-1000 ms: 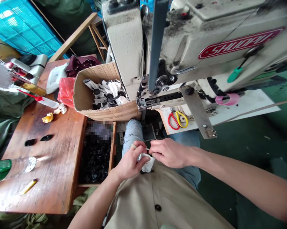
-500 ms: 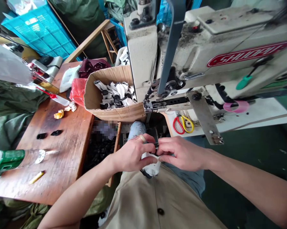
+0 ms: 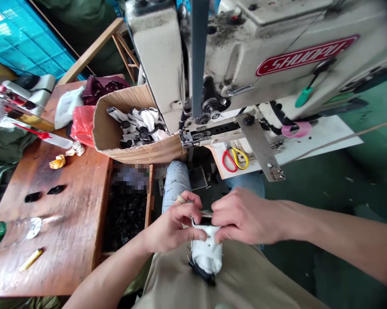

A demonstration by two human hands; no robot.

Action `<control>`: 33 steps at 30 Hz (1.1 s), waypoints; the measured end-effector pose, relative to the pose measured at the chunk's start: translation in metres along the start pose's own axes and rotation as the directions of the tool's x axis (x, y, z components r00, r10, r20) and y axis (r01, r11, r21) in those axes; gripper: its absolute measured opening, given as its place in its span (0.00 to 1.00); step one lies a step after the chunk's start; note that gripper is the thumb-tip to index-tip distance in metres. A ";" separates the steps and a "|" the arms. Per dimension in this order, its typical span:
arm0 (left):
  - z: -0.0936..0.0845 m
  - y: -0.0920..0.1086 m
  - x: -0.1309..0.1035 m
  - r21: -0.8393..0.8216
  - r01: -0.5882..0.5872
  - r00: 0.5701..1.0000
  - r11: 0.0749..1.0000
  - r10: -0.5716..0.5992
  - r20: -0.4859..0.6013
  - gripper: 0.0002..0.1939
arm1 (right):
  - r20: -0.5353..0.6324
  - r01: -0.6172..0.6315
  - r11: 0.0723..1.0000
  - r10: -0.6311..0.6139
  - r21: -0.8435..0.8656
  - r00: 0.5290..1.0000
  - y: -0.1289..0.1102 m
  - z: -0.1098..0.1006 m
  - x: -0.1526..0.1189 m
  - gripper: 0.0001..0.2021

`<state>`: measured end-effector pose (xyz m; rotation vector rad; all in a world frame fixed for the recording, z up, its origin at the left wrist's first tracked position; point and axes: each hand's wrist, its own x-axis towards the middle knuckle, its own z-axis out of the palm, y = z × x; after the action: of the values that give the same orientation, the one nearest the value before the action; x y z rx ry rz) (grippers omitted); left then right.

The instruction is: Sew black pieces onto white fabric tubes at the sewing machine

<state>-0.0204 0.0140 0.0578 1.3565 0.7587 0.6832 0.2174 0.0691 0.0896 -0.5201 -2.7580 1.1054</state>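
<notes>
Head view: creased white piece (image 3: 208, 251), one end black, pinched by left grip (image 3: 175, 225) and right grip (image 3: 246, 216)

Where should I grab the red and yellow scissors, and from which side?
Likely by the red loop and yellow loop, coming from your side: they face you near the edge of the white tabletop, while the other end points toward the machine, its tip hidden. Your right hand is nearer, but it holds the white piece.
</notes>
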 end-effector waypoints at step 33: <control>-0.017 -0.003 0.002 0.371 0.046 0.992 0.928 -0.085 0.089 0.21 | -0.085 -0.324 0.823 0.407 0.466 0.910 0.006 0.024 0.006 0.21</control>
<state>-0.0326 0.0256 0.0532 1.6860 0.8742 0.4244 0.2074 0.0602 0.0684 -1.0516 -2.1902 1.6192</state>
